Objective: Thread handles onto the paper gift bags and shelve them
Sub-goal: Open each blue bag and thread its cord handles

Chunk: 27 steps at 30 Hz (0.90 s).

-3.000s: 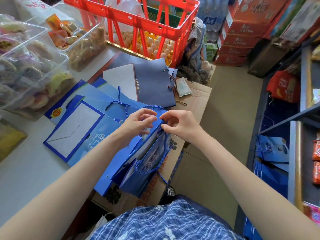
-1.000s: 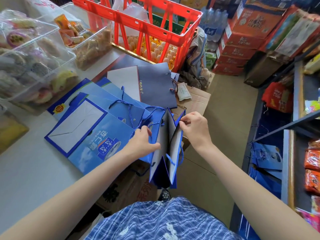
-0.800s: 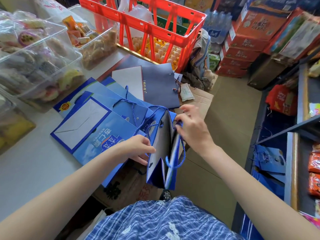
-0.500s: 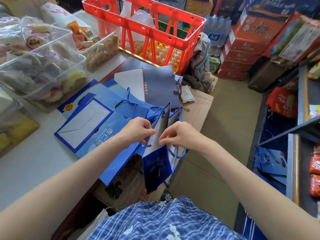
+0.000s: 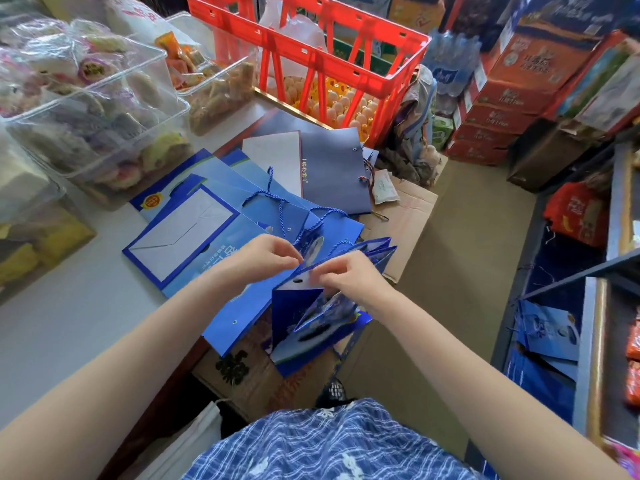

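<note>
I hold a blue paper gift bag [image 5: 311, 320] in the air just past the table edge, its mouth turned toward me. My left hand [image 5: 263, 259] pinches the bag's upper rim beside a punched hole. My right hand [image 5: 349, 275] pinches the same rim from the right, fingers curled at the hole. A blue rope handle [image 5: 332, 214] loops up behind the hands. Flat blue gift bags [image 5: 194, 233] lie fanned on the table, some with rope handles threaded. A flat navy bag [image 5: 332, 174] lies behind them.
Clear tubs of snacks [image 5: 90, 109] line the table's left. A red crate [image 5: 311, 46] over eggs stands at the back. A cardboard box [image 5: 405, 216] sits below the table edge. A metal shelf [image 5: 588, 306] on the right holds finished blue bags [image 5: 547, 334].
The bag has tipped from hanging upright to lying flatter with its mouth toward me. Both hands came together at its rim; the right hand left the far handle.
</note>
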Each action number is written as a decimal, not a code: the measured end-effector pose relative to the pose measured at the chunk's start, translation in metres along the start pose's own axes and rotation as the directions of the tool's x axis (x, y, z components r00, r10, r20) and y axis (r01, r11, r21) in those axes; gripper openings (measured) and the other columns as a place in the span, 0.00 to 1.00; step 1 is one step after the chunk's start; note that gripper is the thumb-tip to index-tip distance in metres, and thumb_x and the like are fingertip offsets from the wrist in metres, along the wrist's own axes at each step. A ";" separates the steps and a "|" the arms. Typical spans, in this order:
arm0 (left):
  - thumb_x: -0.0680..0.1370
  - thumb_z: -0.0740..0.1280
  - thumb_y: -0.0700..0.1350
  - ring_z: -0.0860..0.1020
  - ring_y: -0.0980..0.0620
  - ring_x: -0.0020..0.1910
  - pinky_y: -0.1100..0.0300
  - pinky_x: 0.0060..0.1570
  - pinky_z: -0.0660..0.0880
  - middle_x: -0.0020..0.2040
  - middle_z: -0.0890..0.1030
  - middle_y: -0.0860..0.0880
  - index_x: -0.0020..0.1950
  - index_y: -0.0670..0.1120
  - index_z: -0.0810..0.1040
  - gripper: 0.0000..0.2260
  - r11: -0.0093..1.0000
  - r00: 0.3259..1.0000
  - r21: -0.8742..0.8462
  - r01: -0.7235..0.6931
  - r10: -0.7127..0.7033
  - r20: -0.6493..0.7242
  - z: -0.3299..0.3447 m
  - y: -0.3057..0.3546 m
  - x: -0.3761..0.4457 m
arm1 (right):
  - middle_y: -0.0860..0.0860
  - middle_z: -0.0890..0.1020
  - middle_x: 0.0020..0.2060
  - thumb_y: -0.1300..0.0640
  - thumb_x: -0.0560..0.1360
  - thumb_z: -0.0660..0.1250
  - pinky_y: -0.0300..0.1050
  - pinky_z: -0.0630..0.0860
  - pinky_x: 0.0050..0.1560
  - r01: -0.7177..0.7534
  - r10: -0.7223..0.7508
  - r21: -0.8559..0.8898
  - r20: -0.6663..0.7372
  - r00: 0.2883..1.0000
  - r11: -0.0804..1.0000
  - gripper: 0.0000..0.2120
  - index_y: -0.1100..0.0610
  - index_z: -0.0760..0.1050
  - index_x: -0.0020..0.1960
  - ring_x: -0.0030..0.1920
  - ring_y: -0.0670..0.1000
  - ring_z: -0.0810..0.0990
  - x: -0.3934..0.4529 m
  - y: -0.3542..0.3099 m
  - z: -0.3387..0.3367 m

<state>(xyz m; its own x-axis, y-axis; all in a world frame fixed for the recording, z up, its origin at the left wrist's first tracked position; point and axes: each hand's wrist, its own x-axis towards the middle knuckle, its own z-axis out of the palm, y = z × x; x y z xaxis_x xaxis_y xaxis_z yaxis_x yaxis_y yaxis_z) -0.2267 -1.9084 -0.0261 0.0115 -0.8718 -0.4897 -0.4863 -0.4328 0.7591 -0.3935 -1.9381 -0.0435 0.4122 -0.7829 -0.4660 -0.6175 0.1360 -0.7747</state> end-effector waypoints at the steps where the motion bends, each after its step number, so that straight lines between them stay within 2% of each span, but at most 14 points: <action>1: 0.77 0.65 0.42 0.77 0.52 0.45 0.63 0.44 0.74 0.48 0.81 0.46 0.48 0.45 0.80 0.04 0.999 0.999 -0.004 0.048 -0.048 0.018 -0.002 -0.007 -0.005 | 0.55 0.84 0.49 0.63 0.74 0.67 0.44 0.79 0.52 -0.019 0.019 -0.036 -0.020 1.000 0.999 0.11 0.58 0.81 0.54 0.40 0.49 0.82 0.000 0.003 0.003; 5: 0.75 0.67 0.39 0.78 0.51 0.37 0.62 0.41 0.79 0.39 0.79 0.44 0.42 0.45 0.78 0.03 0.989 0.987 0.012 0.150 -0.150 0.051 0.003 -0.026 -0.014 | 0.49 0.81 0.57 0.61 0.72 0.70 0.22 0.70 0.41 -0.015 0.006 -0.118 -0.075 0.997 0.993 0.18 0.54 0.78 0.62 0.48 0.44 0.81 -0.005 0.006 0.016; 7: 0.74 0.67 0.37 0.78 0.50 0.35 0.61 0.42 0.79 0.36 0.79 0.46 0.40 0.45 0.78 0.05 0.990 0.991 0.047 0.133 -0.133 -0.001 0.008 -0.030 -0.014 | 0.47 0.81 0.57 0.60 0.72 0.71 0.18 0.66 0.38 -0.003 -0.010 -0.171 -0.078 0.997 0.985 0.18 0.53 0.78 0.61 0.54 0.44 0.79 -0.007 0.006 0.020; 8: 0.73 0.67 0.37 0.79 0.50 0.36 0.59 0.44 0.79 0.36 0.79 0.46 0.39 0.46 0.78 0.05 0.991 0.994 0.084 0.109 -0.106 -0.041 0.011 -0.031 -0.014 | 0.47 0.81 0.56 0.59 0.71 0.72 0.19 0.67 0.44 -0.003 -0.012 -0.177 -0.079 0.997 0.984 0.17 0.53 0.79 0.60 0.55 0.44 0.78 -0.007 0.006 0.021; 9: 0.73 0.67 0.37 0.79 0.50 0.38 0.57 0.46 0.78 0.36 0.79 0.47 0.38 0.46 0.78 0.05 0.989 0.994 0.120 0.084 -0.074 -0.081 0.014 -0.031 -0.015 | 0.47 0.82 0.55 0.57 0.71 0.73 0.28 0.70 0.54 -0.006 -0.011 -0.188 -0.092 0.996 0.982 0.16 0.52 0.80 0.58 0.55 0.46 0.78 -0.008 0.004 0.022; 10: 0.73 0.67 0.38 0.79 0.50 0.40 0.56 0.47 0.77 0.37 0.80 0.48 0.39 0.47 0.78 0.05 0.987 0.992 0.149 0.063 -0.046 -0.119 0.016 -0.030 -0.017 | 0.47 0.83 0.53 0.55 0.71 0.73 0.44 0.68 0.63 -0.011 -0.016 -0.239 -0.110 0.994 0.971 0.14 0.51 0.80 0.57 0.56 0.48 0.78 -0.009 0.001 0.022; 11: 0.73 0.67 0.38 0.79 0.50 0.42 0.56 0.48 0.76 0.39 0.80 0.48 0.40 0.47 0.78 0.04 0.985 0.988 0.168 0.040 -0.014 -0.153 0.017 -0.028 -0.018 | 0.47 0.83 0.52 0.52 0.71 0.73 0.56 0.62 0.67 -0.006 -0.045 -0.371 -0.130 0.991 0.929 0.14 0.49 0.80 0.56 0.58 0.49 0.76 -0.011 -0.003 0.020; 13: 0.73 0.67 0.39 0.78 0.49 0.44 0.56 0.47 0.75 0.41 0.80 0.49 0.41 0.47 0.78 0.04 0.980 0.978 0.200 -0.027 0.067 -0.196 0.018 -0.020 -0.021 | 0.49 0.81 0.51 0.48 0.72 0.70 0.64 0.48 0.69 0.017 -0.174 -0.731 -0.139 0.975 0.683 0.14 0.48 0.79 0.57 0.63 0.53 0.68 -0.016 -0.016 0.011; 15: 0.74 0.66 0.39 0.77 0.50 0.42 0.59 0.44 0.73 0.38 0.79 0.52 0.41 0.48 0.76 0.05 0.964 0.967 0.247 -0.102 0.155 -0.203 0.018 -0.009 -0.024 | 0.52 0.79 0.49 0.48 0.73 0.69 0.61 0.45 0.70 0.077 -0.306 -0.906 -0.060 0.950 0.415 0.13 0.50 0.79 0.56 0.63 0.55 0.66 -0.021 -0.029 -0.002; 16: 0.74 0.65 0.39 0.77 0.50 0.41 0.59 0.42 0.71 0.36 0.78 0.53 0.40 0.49 0.76 0.05 0.955 0.961 0.266 -0.127 0.185 -0.204 0.016 -0.004 -0.024 | 0.51 0.79 0.46 0.49 0.73 0.68 0.56 0.50 0.70 0.113 -0.336 -0.911 -0.030 0.942 0.397 0.12 0.51 0.79 0.55 0.61 0.54 0.68 -0.022 -0.033 -0.007; 18: 0.74 0.65 0.39 0.77 0.50 0.40 0.60 0.42 0.71 0.36 0.78 0.53 0.40 0.49 0.76 0.06 0.952 0.950 0.267 -0.150 0.213 -0.226 0.011 0.003 -0.022 | 0.45 0.78 0.41 0.52 0.73 0.70 0.41 0.62 0.59 0.221 -0.360 -0.764 -0.016 0.933 0.606 0.10 0.52 0.81 0.53 0.50 0.44 0.73 -0.022 -0.034 -0.016; 20: 0.74 0.65 0.38 0.79 0.50 0.43 0.60 0.45 0.73 0.39 0.81 0.49 0.41 0.48 0.79 0.05 0.960 0.947 0.232 -0.158 0.214 -0.240 0.004 0.004 -0.019 | 0.42 0.79 0.38 0.57 0.72 0.72 0.29 0.65 0.44 0.285 -0.357 -0.507 -0.049 0.933 0.814 0.08 0.54 0.83 0.50 0.40 0.38 0.72 -0.018 -0.031 -0.018; 23: 0.74 0.66 0.38 0.80 0.51 0.44 0.59 0.47 0.75 0.41 0.82 0.49 0.43 0.46 0.81 0.05 0.965 0.944 0.207 -0.161 0.212 -0.252 0.001 0.000 -0.014 | 0.51 0.84 0.44 0.59 0.70 0.73 0.23 0.67 0.39 0.291 -0.338 -0.373 -0.066 0.939 0.881 0.07 0.57 0.84 0.48 0.37 0.37 0.72 -0.010 -0.028 -0.008; 27: 0.73 0.66 0.39 0.79 0.52 0.42 0.58 0.43 0.74 0.39 0.81 0.50 0.40 0.48 0.80 0.06 0.981 0.942 0.138 -0.139 0.174 -0.286 0.001 -0.001 -0.011 | 0.53 0.84 0.42 0.58 0.70 0.74 0.25 0.67 0.38 0.307 -0.371 -0.394 -0.097 0.923 0.866 0.07 0.60 0.83 0.45 0.37 0.42 0.73 0.000 -0.034 -0.001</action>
<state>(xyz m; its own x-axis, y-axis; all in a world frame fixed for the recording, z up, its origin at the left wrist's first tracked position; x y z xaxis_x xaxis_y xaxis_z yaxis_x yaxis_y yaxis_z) -0.2274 -1.8980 -0.0217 0.1765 -0.9623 -0.2067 -0.5990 -0.2717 0.7533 -0.3731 -1.9437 -0.0170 0.5450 -0.8323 -0.1012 -0.6724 -0.3618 -0.6457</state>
